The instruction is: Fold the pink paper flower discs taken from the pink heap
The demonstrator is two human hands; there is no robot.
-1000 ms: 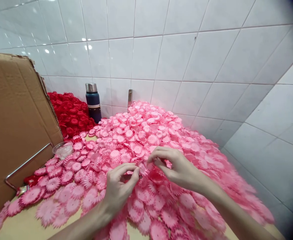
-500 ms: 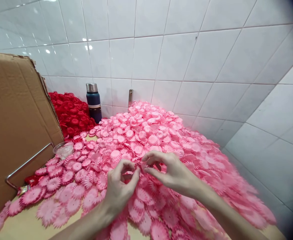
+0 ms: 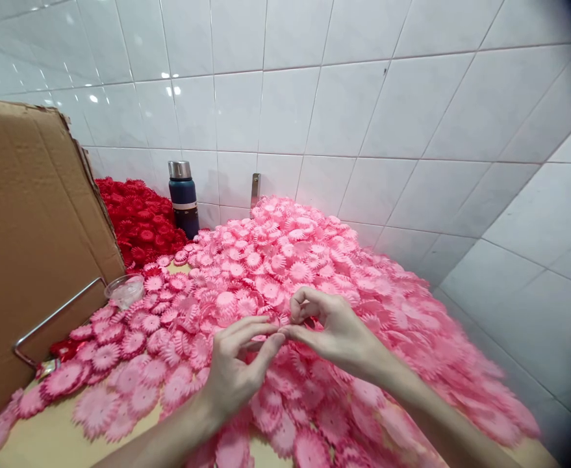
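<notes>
My left hand point(image 3: 234, 364) and my right hand point(image 3: 331, 331) meet fingertip to fingertip over a big pile of pink fabric petal discs point(image 3: 299, 272). The thumb and fingers of both hands are pinched around a small pink petal disc point(image 3: 284, 320). Most of that disc is covered by the fingers, and its colour blends into the pile behind. Discs in the pile are round with notched, frilly edges, and some show a small hole in the middle.
At the left stands a cardboard box point(image 3: 32, 247) with a bent metal rod point(image 3: 61, 313) before it. A clear plastic cup point(image 3: 125, 292), a dark blue bottle point(image 3: 184, 205) and a heap of red petal discs point(image 3: 141, 224) lie beyond. White wall tiles point(image 3: 285, 110) close off the back and right.
My left fingers have stretched out and moved slightly right, and the left thumb now reaches the right thumb. The right fingers have curled in a little more.
</notes>
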